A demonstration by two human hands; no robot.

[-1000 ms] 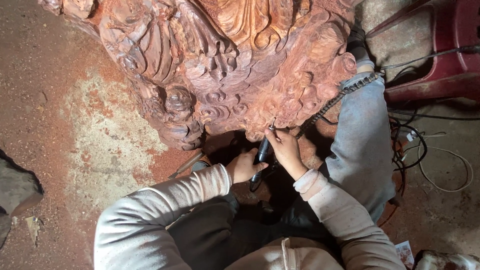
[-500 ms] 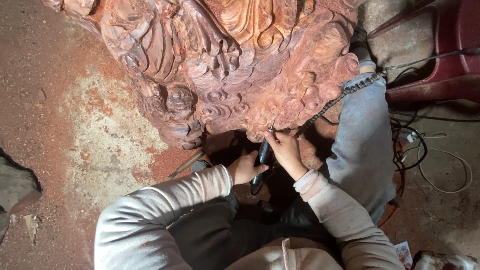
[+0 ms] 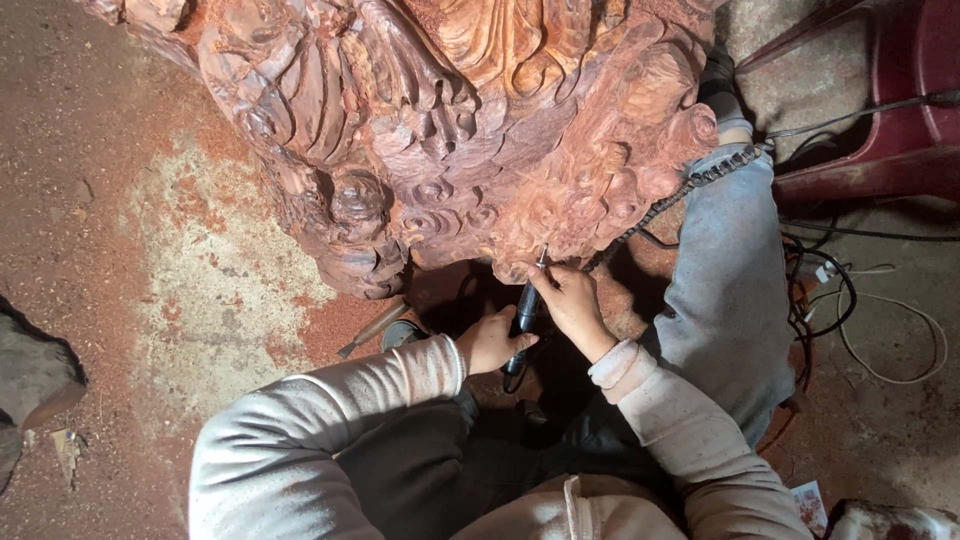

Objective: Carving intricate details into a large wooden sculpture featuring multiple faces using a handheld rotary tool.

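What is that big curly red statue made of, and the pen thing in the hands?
The big carving looks like reddish-brown wood, bare and matte: swirly grain shows, and red dust covers the floor. The pen-shaped tool, held by the right hand and left hand, looks like dark plastic or metal; hard to tell.

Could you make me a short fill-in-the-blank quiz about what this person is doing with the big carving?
1. Both hands grip a slim dark rotary tool whose tip touches the reddish ____ carving.
2. The right hand holds the tool nearer its tip, and the left hand holds it ____ down.
3. The floor around the carving is dusted with ____ sawdust.
4. Both sleeves are light ____.

Missing words: wooden; lower; red; grey
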